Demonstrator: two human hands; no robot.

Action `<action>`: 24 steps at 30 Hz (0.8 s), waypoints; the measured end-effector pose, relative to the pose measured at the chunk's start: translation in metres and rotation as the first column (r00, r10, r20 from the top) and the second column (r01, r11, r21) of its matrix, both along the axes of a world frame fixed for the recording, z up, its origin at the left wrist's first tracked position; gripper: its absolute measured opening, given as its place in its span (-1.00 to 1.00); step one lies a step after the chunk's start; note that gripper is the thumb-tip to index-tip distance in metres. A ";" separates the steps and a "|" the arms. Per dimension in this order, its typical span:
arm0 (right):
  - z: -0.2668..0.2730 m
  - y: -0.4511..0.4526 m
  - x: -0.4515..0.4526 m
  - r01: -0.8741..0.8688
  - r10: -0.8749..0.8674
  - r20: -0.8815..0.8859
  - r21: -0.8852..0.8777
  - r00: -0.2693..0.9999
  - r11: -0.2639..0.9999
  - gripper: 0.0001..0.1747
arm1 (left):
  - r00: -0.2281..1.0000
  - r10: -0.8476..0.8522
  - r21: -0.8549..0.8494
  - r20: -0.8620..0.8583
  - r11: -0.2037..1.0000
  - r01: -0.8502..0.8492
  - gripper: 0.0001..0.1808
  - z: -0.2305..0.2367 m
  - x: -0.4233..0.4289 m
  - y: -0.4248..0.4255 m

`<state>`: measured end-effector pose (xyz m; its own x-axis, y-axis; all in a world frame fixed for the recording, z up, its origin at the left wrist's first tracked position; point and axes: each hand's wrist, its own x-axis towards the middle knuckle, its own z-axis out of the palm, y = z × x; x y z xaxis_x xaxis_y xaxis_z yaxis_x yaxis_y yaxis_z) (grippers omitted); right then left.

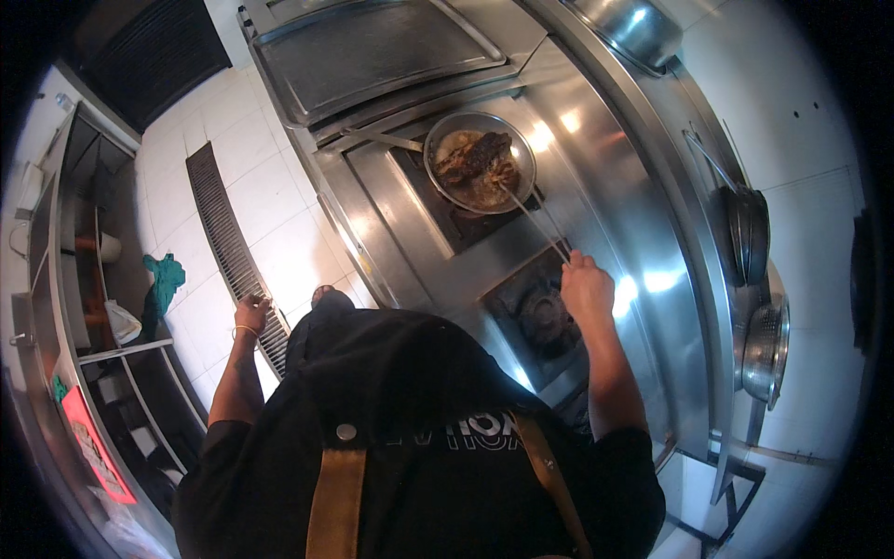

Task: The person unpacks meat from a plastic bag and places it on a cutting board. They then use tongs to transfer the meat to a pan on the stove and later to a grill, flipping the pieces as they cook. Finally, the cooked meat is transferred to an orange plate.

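A round metal frying pan sits on the far burner, its long handle pointing left. In it a dark browned piece of food, apparently meat, lies in bubbling liquid. My right hand is closed around the near end of long metal tongs; their far tips reach into the pan, one at the food's near side, the other around the rim. My left hand hangs at my left over the floor grate, with fingers bent and a yellow band on the wrist; whether it holds anything small cannot be told.
A nearer burner lies below my right forearm. Beyond the pan stands a large metal tray. Along the right are a steel pot, stacked dark pans and a colander. Shelving and a green cloth are at left.
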<state>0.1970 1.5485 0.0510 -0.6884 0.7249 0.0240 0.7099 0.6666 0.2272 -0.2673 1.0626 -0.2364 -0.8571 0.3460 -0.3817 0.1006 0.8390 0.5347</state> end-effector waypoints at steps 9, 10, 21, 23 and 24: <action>0.021 -0.083 -0.038 0.152 -0.140 0.101 -0.126 0.985 0.980 -0.61 | 0.997 -0.066 -0.097 -0.035 0.993 0.062 -0.58 -0.005 -0.007 -0.046; 0.029 -0.083 -0.042 0.190 -0.171 0.121 -0.176 0.978 0.966 -0.56 | 1.000 -0.023 -0.071 0.017 0.997 0.024 -0.58 -0.010 -0.008 -0.053; 0.080 -0.036 -0.055 0.340 -0.326 0.101 -0.329 0.940 0.881 -0.55 | 0.974 0.074 -0.069 0.213 0.996 -0.061 -0.54 -0.073 -0.022 -0.117; 0.068 -0.047 -0.072 0.365 -0.354 0.096 -0.340 0.930 0.867 -0.56 | 0.981 0.026 -0.013 0.193 1.000 -0.024 -0.60 -0.089 -0.035 -0.121; 0.062 -0.051 -0.084 0.369 -0.321 0.188 -0.355 0.928 0.859 -0.60 | 0.985 0.001 0.014 0.170 1.000 -0.003 -0.65 -0.097 -0.043 -0.122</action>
